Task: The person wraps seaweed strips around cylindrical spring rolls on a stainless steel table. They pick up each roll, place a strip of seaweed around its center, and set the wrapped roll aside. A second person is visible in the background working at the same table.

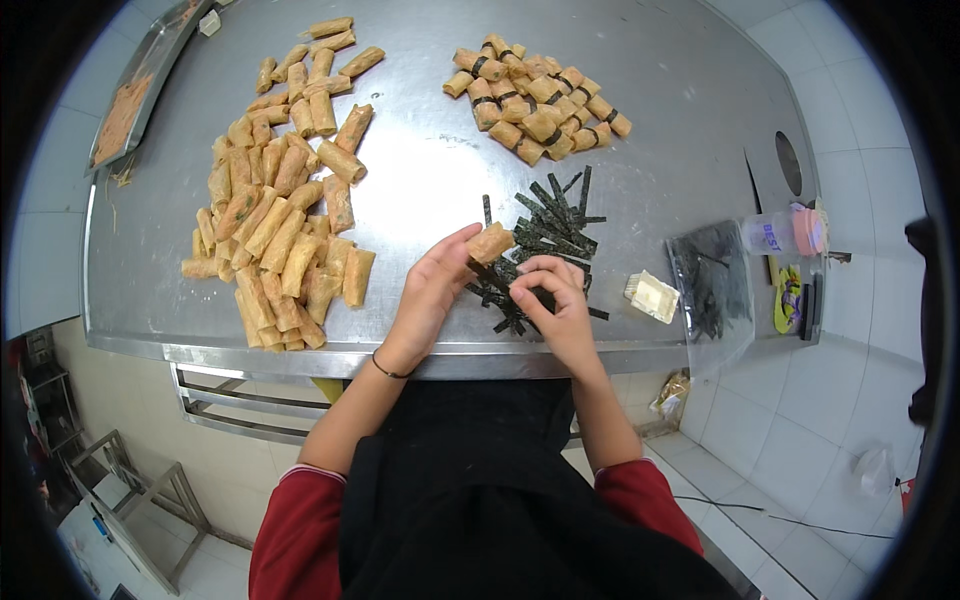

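Observation:
Between the fingers and thumb of my left hand (pixel 437 281) is a filled roll (pixel 490 243) in a yellowish wrapper. A dark seaweed strip (pixel 491 277) runs from just below that roll to my right hand (pixel 551 296), whose thumb and forefinger pinch its near end. Under and beyond both hands lies a loose heap of cut seaweed strips (pixel 555 225). To the left is a big pile of unbanded rolls (pixel 277 225). Farther back, another pile of rolls (pixel 536 97) shows dark bands around many of them.
A small plastic tub (pixel 652 297) with pale contents sits right of the strips. Beyond it are a clear bag of dark sheets (pixel 712 285) and a bottle with a pink lid (pixel 784 231). A metal tray of orange filling (pixel 124 112) stands at the steel table's (pixel 420 172) left edge.

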A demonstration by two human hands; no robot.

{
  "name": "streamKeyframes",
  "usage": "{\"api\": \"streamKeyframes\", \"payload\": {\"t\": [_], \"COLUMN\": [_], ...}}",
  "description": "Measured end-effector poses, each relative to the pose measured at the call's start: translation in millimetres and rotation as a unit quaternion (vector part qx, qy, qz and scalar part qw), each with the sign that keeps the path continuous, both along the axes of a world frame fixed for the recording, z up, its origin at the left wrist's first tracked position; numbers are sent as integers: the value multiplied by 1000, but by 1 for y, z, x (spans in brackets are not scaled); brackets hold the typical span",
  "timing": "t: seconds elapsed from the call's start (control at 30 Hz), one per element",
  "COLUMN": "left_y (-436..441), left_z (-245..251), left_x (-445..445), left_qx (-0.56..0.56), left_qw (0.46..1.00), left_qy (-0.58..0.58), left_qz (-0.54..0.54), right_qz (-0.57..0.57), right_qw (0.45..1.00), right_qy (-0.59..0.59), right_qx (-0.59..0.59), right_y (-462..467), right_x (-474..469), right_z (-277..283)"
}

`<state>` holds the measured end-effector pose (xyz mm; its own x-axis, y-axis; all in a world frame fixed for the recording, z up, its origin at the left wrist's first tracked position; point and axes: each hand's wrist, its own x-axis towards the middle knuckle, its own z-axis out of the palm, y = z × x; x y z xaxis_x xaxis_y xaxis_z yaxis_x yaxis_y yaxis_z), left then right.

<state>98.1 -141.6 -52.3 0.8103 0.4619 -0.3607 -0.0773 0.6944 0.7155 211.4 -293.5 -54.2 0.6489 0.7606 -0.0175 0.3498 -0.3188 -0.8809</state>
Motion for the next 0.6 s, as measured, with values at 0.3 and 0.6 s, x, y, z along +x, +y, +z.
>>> {"api": "streamKeyframes", "payload": {"t": [0.3,0.6], "left_y": [-2,3], "left_z": [11,25], "left_x": [-9,-23], "left_qx": [23,88], "left_qw": [999,977], "left_qy": [32,47], "left_qz": [-18,-187], "right_qz": [52,19], "right_qw": [983,990], "right_qy": [-175,-85], "right_qx": [10,111], "right_y": [6,21], "right_x": [1,26], "right_z": [6,27]}}
